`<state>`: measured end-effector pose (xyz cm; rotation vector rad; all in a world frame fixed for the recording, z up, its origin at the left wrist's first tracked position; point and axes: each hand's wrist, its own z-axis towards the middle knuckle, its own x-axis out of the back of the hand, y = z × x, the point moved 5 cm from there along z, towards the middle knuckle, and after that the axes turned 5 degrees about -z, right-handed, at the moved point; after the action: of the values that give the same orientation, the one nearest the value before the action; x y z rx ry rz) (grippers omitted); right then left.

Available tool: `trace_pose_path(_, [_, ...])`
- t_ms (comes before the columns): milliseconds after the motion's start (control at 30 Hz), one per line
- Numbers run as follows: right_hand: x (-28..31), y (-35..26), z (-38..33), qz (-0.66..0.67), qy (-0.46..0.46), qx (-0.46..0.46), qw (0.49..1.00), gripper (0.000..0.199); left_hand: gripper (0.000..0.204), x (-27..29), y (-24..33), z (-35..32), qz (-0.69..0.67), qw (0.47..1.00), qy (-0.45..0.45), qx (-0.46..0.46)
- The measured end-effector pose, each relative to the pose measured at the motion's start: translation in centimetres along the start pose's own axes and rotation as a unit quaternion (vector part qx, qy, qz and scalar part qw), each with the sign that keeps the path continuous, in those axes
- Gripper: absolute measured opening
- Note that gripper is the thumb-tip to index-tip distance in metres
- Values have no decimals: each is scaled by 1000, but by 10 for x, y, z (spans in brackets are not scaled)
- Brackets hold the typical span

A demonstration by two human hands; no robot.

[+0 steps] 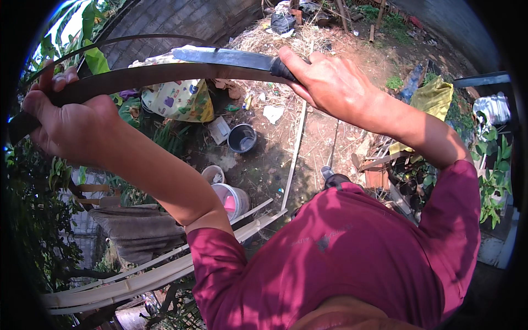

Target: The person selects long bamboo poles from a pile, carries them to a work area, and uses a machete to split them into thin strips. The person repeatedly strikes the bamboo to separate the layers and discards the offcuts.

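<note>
There are two hands: the left hand [69,124] and the right hand [330,82]. One knife [231,56] is visible, and one dark curved strip [143,77]. On the ground there are three buckets: one grey bucket [242,137], one small white bucket [213,175] and one white bucket with pink inside [232,201]. There is one patterned cloth [179,99] and one yellow cloth [432,99]. The pale split strips [143,278] below are several; I cannot count them exactly.

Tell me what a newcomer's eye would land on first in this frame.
First, the long knife gripped in the right hand at upper centre, its blade lying along a dark curved strip that the left hand holds at the far left. Below, pale split strips slant across bare ground beside a white bucket.
</note>
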<state>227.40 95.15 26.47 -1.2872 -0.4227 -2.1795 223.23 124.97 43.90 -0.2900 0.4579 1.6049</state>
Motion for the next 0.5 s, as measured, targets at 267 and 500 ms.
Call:
trace_pose_path(267, [-20,-29,23,351,-139,-37,925,40,18,13,-11,17,-27,999,-26,17])
trace_pose_path(500, [-309,138,-71,235,-240,-188,923,54,19,63,-27,31,-18,998,-25,55])
